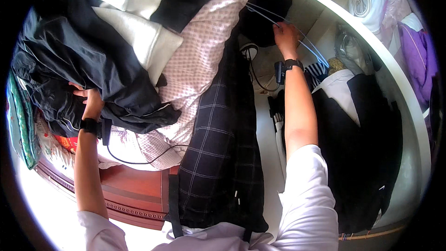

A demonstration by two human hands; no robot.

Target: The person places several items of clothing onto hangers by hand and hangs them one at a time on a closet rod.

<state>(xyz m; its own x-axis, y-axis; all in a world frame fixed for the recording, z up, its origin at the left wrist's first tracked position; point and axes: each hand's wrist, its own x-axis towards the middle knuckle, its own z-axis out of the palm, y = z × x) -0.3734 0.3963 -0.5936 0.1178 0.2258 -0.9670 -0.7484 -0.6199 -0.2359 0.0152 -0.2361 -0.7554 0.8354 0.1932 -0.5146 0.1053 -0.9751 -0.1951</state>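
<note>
Blue hanger (319, 58) wire runs through our right hand (286, 37), whose fingers close on it to the right of the quilt (200, 51). Our left hand (88, 96) touches the black clothes (97, 51) heaped over the quilt's left part, beside a white garment (151, 39); we cannot tell whether its partly hidden fingers grip cloth.

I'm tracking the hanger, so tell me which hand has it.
The right hand, closed on the light-blue hanger; the left hand instead lies among the dark clothes at left.
</note>
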